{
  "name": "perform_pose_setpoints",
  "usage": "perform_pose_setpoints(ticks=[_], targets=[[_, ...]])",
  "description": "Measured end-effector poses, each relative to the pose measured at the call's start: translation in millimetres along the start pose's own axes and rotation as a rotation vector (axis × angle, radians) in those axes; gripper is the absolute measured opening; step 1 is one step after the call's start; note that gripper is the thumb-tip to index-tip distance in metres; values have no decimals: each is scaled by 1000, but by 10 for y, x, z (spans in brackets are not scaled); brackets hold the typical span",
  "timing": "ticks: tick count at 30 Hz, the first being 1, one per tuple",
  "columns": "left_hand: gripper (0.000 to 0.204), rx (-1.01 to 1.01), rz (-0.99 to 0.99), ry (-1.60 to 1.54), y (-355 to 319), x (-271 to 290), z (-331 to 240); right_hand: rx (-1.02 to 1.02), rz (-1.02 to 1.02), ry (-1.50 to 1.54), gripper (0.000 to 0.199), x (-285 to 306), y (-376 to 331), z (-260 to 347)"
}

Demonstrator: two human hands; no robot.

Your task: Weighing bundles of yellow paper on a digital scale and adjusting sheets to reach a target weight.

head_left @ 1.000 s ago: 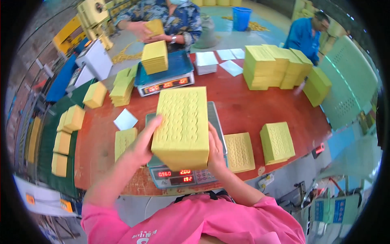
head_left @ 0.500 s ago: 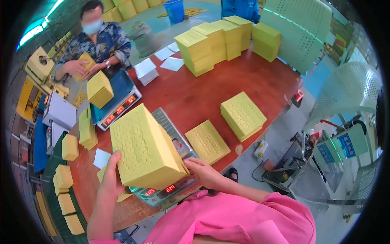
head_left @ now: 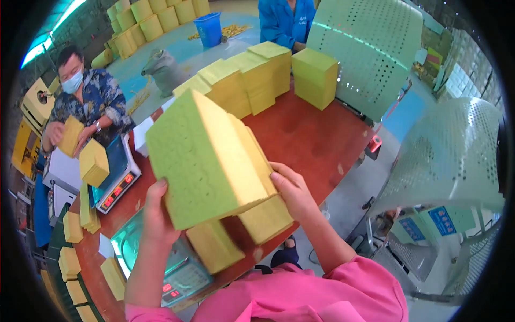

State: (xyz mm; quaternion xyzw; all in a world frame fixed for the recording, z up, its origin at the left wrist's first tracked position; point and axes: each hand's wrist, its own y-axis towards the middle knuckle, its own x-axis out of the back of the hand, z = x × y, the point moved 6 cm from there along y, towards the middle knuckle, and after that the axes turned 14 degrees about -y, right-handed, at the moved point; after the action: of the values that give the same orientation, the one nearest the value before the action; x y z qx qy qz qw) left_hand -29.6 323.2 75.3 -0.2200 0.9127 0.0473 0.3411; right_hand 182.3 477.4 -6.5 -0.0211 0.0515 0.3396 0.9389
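Between my two hands is a thick stack of yellow paper (head_left: 188, 172), tilted and raised above the red table. Fingers of my left hand (head_left: 161, 214) grip its left lower side; my right hand (head_left: 292, 188) grips its right edge, where some layers stick out unevenly. Under my left forearm lies a digital scale (head_left: 185, 276) with a glossy pan and red lit digits. Just below the held stack, two smaller yellow paper stacks, a near one (head_left: 214, 252) and a farther one (head_left: 268, 220), rest on the table, partly hidden by it.
Tall yellow paper stacks (head_left: 257, 80) line the table's far side, beside a perforated green metal panel (head_left: 370, 48). At left, a masked co-worker (head_left: 99, 99) holds a paper stack by a second scale (head_left: 120, 177). Another person in blue (head_left: 284, 21) stands behind. Small stacks (head_left: 70, 263) line the left edge.
The held stack has moved away from above the near scale, and its top tips more steeply. My view has swung right. Both hands keep their hold.
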Motion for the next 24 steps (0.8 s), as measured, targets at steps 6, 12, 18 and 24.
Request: perform_pose_setpoints(ticks=[6,12,18,24], targets=[[54,194,-82,-1,1390,-666,1123,-168,-82,76,49,1325,1004,-775],[72,372,-83,76,2427,-838,2038,-263,-244,-108,45,2173,1758,-1314],[72,349,-125,150,2930,-1205,2355,239,-803,-986,30,2588,1930,-675],[80,471,-116,244,2935,-1333,2560,145,-679,-374,16,1955,1304,-1185]])
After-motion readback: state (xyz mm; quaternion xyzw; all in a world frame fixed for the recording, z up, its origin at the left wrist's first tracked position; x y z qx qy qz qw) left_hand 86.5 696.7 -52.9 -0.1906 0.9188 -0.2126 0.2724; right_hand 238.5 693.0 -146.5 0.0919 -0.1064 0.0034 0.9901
